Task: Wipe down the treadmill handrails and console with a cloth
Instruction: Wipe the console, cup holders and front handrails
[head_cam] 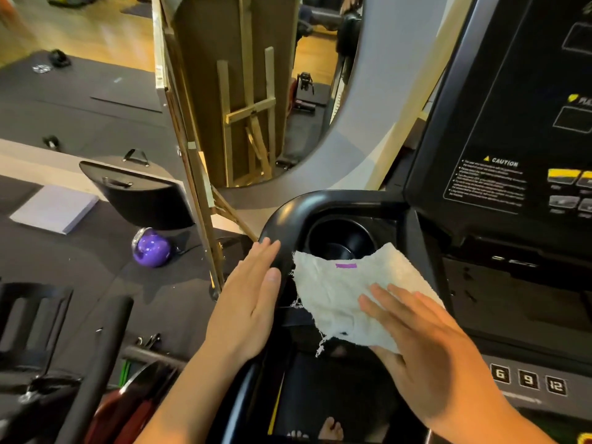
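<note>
Below the cup holder, right hand presses cloth, fingers straight; left hand flat on handrail.

Dark rubber mats are covering most of the floor, giving way to wood flooring at the far left. A wooden board braced with slats is leaning upright in the middle. A purple kettlebell is sitting on the mat at left, near a white slab and a black pad. Warm light is falling on the wood.
</note>
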Demonstrator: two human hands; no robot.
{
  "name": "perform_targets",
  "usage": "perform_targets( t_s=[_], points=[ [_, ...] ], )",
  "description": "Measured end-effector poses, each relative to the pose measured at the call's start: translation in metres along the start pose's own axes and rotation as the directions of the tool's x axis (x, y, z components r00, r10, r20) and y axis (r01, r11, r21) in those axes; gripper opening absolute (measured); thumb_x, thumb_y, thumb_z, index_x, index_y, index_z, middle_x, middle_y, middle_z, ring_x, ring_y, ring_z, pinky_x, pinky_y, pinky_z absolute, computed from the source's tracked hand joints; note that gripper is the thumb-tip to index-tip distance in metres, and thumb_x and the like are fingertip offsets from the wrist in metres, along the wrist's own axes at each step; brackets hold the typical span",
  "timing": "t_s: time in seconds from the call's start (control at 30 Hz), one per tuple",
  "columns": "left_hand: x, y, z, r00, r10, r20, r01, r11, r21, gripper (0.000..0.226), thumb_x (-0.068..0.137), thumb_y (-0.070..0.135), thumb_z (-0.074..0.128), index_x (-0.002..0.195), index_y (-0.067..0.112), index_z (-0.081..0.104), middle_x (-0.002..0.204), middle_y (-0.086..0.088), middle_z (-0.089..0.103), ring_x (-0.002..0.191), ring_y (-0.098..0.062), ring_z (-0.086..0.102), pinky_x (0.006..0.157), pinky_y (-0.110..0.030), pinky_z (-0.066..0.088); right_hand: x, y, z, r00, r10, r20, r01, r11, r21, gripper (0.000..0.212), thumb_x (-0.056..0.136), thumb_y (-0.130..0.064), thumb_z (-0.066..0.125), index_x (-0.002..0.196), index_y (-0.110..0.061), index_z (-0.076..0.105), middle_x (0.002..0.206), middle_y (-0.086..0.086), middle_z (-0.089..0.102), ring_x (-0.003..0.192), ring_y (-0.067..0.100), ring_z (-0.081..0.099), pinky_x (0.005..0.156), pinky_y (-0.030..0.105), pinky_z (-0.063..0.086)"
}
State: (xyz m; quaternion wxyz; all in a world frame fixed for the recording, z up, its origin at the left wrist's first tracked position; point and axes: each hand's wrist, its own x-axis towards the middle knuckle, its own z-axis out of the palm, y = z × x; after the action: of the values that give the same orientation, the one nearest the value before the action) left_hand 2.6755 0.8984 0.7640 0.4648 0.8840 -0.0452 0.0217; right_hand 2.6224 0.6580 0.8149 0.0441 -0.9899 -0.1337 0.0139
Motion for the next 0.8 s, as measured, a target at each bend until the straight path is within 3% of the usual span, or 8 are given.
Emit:
perform_targets(
  t_s=[0.07, 0.13, 0.23, 0.33, 0.43, 0.57, 0.67, 0.8],
  points=[
    [0.005, -0.002, 0.001, 0.999, -0.021, 0.029, 0.022, 1.000, -0.017, 0.068, 0.091, 0.064, 0.013, 0.149, 0.036, 0.032, 0.157, 0.020, 0.023, 0.142, 0.014, 0.009, 0.122, -0.029, 0.010, 0.005, -0.016, -0.002, 0.999, 0.042, -0.024, -0.043, 0.999, -0.031, 0.044, 0.085, -0.047, 0.055, 0.125, -0.029, 0.065, 0.129, -0.007, 0.063, 0.119, 0.022, 0.060, 0.100, 0.045, 0.049],
    [0.010, -0.004, 0.000, 0.998, -0.024, 0.051, 0.025, 0.999, -0.021, 0.068, 0.090, 0.067, 0.015, 0.148, 0.038, 0.033, 0.156, 0.023, 0.022, 0.143, 0.013, 0.005, 0.123, -0.038, 0.007, 0.016, -0.040, 0.003, 1.000, -0.016, -0.027, 0.016, 1.000, 0.017, 0.051, 0.085, -0.053, 0.039, 0.121, -0.028, 0.065, 0.123, -0.007, 0.065, 0.114, 0.023, 0.060, 0.104, 0.041, 0.040],
    [0.011, -0.004, 0.001, 0.998, 0.012, 0.065, -0.008, 0.998, -0.069, 0.055, 0.093, 0.067, 0.018, 0.142, 0.048, 0.035, 0.151, 0.034, 0.024, 0.145, 0.008, 0.011, 0.122, -0.042, 0.006, 0.022, -0.061, 0.017, 0.989, -0.146, -0.032, 0.148, 0.987, 0.058, 0.051, 0.088, -0.052, 0.040, 0.126, -0.025, 0.060, 0.132, -0.006, 0.058, 0.122, 0.023, 0.053, 0.107, 0.038, 0.027],
    [0.007, -0.001, -0.001, 0.998, -0.016, 0.059, 0.021, 0.997, -0.073, 0.048, 0.095, 0.059, 0.024, 0.141, 0.052, 0.033, 0.151, 0.031, 0.026, 0.144, 0.007, 0.015, 0.122, -0.042, 0.013, 0.005, -0.041, 0.017, 0.979, -0.204, -0.017, 0.205, 0.976, 0.067, 0.053, 0.086, -0.051, 0.039, 0.131, -0.030, 0.057, 0.143, -0.011, 0.050, 0.136, 0.015, 0.042, 0.110, 0.039, 0.025],
    [0.002, 0.002, -0.002, 0.998, -0.013, 0.058, 0.012, 1.000, 0.008, 0.061, 0.092, 0.062, 0.022, 0.149, 0.041, 0.031, 0.157, 0.022, 0.024, 0.143, 0.011, 0.012, 0.119, -0.025, 0.010, -0.016, -0.011, 0.009, 0.974, -0.228, -0.016, 0.228, 0.968, 0.099, 0.052, 0.082, -0.045, 0.046, 0.131, -0.033, 0.057, 0.143, -0.017, 0.049, 0.137, 0.009, 0.040, 0.110, 0.036, 0.026],
    [0.002, 0.002, -0.001, 0.998, -0.015, 0.057, 0.013, 1.000, 0.024, 0.066, 0.090, 0.062, 0.022, 0.150, 0.036, 0.033, 0.157, 0.020, 0.026, 0.142, 0.012, 0.012, 0.112, -0.010, 0.008, -0.009, 0.018, -0.004, 0.996, -0.088, -0.004, 0.088, 0.993, 0.076, 0.043, 0.087, -0.043, 0.052, 0.128, -0.033, 0.060, 0.137, -0.014, 0.055, 0.129, 0.010, 0.049, 0.111, 0.037, 0.036],
    [0.003, -0.001, 0.000, 0.999, 0.003, 0.044, -0.004, 1.000, 0.022, 0.066, 0.090, 0.061, 0.025, 0.149, 0.033, 0.036, 0.157, 0.018, 0.028, 0.143, 0.011, 0.013, 0.116, -0.014, 0.010, 0.011, -0.011, 0.001, 0.999, 0.011, -0.037, -0.009, 0.999, 0.043, 0.052, 0.085, -0.052, 0.038, 0.121, -0.027, 0.065, 0.126, -0.005, 0.065, 0.116, 0.021, 0.061, 0.105, 0.040, 0.042],
    [0.007, -0.007, 0.001, 0.998, -0.040, 0.039, 0.045, 0.989, -0.144, 0.068, 0.089, 0.068, 0.030, 0.146, 0.032, 0.041, 0.155, 0.014, 0.034, 0.143, 0.006, 0.020, 0.122, -0.037, 0.017, 0.033, -0.068, 0.017, 0.998, -0.065, 0.018, 0.061, 0.987, 0.150, 0.055, 0.090, -0.052, 0.035, 0.134, -0.026, 0.054, 0.142, -0.005, 0.051, 0.134, 0.023, 0.042, 0.111, 0.039, 0.014]
  ],
)
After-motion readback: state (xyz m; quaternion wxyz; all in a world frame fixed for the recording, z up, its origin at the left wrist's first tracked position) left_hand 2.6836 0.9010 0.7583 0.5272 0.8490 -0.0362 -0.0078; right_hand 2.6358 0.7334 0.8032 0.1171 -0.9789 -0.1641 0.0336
